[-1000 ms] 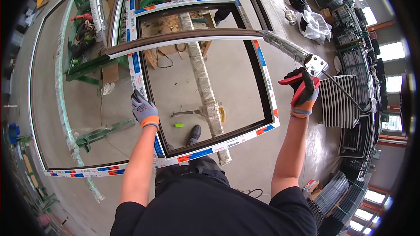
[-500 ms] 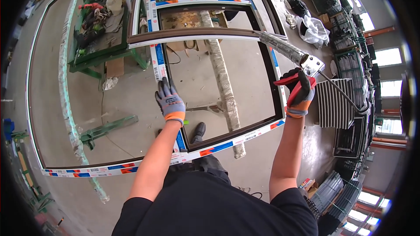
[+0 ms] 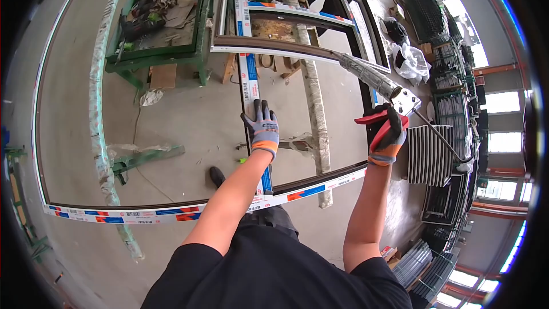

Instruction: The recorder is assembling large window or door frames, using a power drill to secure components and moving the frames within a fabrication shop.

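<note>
A window-making workshop or factory hall: large window frames (image 3: 171,213) still wrapped in protective tape lie across supports over a bare concrete floor (image 3: 177,120), a green steel workbench (image 3: 166,51) is cluttered with tools, stacked metal racks (image 3: 434,154) line one side, and high industrial windows (image 3: 503,103) light the hall.

Gloved hands (image 3: 263,129) — window frame (image 3: 250,83), tool (image 3: 374,80)

A single view is given, taken from a fisheye camera worn on the head and aimed steeply downward. The wearer's own torso and forearms are seen close at the lower edge, while the window frame (image 3: 251,80) and concrete floor (image 3: 171,114) lie farther below. Straight edges are bent toward the rim.
</note>
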The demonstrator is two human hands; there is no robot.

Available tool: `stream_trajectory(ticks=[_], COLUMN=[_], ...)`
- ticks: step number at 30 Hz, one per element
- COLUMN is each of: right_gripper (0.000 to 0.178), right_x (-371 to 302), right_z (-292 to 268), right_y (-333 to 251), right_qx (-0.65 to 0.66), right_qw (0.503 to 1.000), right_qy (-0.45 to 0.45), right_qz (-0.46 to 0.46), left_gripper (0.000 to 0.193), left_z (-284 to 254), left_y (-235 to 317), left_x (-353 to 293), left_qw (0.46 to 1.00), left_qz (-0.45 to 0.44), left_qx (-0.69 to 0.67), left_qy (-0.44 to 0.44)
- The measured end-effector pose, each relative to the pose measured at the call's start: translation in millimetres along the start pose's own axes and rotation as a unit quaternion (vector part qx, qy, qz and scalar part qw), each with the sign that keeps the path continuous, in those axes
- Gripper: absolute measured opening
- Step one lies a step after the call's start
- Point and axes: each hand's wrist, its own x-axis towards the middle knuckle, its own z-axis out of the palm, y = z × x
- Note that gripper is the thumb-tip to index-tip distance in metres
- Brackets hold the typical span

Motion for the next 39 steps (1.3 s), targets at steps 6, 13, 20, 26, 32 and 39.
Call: stream_trajectory(ticks=[6,13,20,26,32,39], right_gripper=[0.038,0.029,0.028,0.029,0.03,0.03], right_x=[-18.4,-47.1,-66.6,-80.7,-96.1,-107.8], right_z=[3.9,44.9,67.3,84.1,108.5,131.6], right_y=[4.2,10.5,14.4,15.5,16.8,18.8], right_qx=[-0.059,0.006,0.012,0.013,-0.002,-0.018], right_qw=[0.998,0.999,0.999,0.998,0.996,0.995], right_qy=[-0.03,-0.036,-0.023,-0.044,-0.073,-0.085], right_qz=[-0.001,0.025,0.024,0.048,0.055,0.054], left_gripper=[0.047,0.044,0.046,0.046,0.046,0.047], left_z=[-36.6,-22.0,-26.8,-29.0,-24.4,-35.5], left_y=[-80.7,-86.2,-96.2,-102.8,-95.2,-103.7], left_x=[-2.1,-1.4,-1.4,-4.4,-2.7,-0.5], left_qw=[0.829,0.823,0.809,0.806,0.806,0.791], left_qz=[0.162,0.199,0.218,0.216,0.202,0.251], left_qx=[-0.526,-0.528,-0.539,-0.546,-0.553,-0.548], left_qy=[-0.098,-0.057,-0.079,-0.079,-0.066,-0.102])
